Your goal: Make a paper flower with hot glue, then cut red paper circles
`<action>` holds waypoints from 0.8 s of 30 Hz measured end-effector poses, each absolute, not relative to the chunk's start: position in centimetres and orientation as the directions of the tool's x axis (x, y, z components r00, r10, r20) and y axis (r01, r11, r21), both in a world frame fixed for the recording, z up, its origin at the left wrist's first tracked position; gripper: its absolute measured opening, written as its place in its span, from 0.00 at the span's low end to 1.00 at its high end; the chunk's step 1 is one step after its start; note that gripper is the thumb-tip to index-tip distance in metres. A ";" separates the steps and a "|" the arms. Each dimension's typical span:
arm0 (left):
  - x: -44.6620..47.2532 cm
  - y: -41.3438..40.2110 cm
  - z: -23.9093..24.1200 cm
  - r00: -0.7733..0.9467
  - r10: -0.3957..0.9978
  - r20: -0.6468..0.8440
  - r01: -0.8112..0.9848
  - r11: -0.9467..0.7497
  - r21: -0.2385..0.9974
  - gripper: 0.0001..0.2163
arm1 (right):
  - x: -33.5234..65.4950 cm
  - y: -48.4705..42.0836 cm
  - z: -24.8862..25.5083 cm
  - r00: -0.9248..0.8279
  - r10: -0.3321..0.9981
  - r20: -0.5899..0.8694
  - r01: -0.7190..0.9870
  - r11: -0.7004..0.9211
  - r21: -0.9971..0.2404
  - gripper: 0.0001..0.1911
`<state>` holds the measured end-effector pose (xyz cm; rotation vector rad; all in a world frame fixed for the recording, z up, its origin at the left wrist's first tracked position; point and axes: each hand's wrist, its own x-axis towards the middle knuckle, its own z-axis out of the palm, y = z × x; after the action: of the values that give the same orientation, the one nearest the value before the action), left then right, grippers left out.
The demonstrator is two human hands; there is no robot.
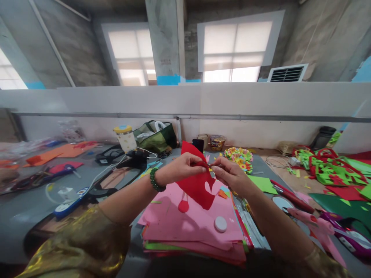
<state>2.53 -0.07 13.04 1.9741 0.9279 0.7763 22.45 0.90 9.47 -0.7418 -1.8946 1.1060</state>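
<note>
My left hand point(189, 168), with a green bead bracelet on its wrist, pinches a red felt sheet point(195, 189) by its upper edge. The sheet hangs tilted, with an irregular, cut-looking edge at its lower right. Opposite, my right hand point(228, 173) has thumb and fingers closed at that sheet's edge. A small dark bit shows between the fingertips, too small to name. Below both hands lies a stack of pink felt sheets point(188, 227), bearing a red round piece point(183, 206) and a white round cap point(220, 224).
Right of the stack lie a pink glue gun point(314, 222), a purple device point(348, 235) and a light green sheet point(263, 184). Red and green felt scraps point(327, 170) pile up farther right. A tumbler point(125, 139), green bag point(158, 137) and blue-white power strip point(71, 202) stand leftward.
</note>
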 end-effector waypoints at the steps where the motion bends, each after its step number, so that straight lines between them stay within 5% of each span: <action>1: 2.6 -0.1 13.2 0.544 0.820 0.178 0.328 -0.403 0.854 0.11 | 22.5 0.9 9.5 -0.503 0.792 0.347 0.092 0.448 -0.889 0.20; 18: 3.7 0.5 13.8 0.565 0.823 0.054 0.386 -0.322 0.865 0.07 | 22.5 1.6 9.2 -0.502 0.785 0.362 0.053 0.446 -0.893 0.20; 24: 2.0 1.4 12.0 0.496 0.866 0.060 0.451 -0.316 0.835 0.12 | 22.7 3.1 9.0 -0.357 0.878 0.318 0.100 0.375 -0.922 0.23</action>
<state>1.99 1.38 11.99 1.9447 1.0854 0.6612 22.71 3.13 8.95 -0.8669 -1.7308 1.0804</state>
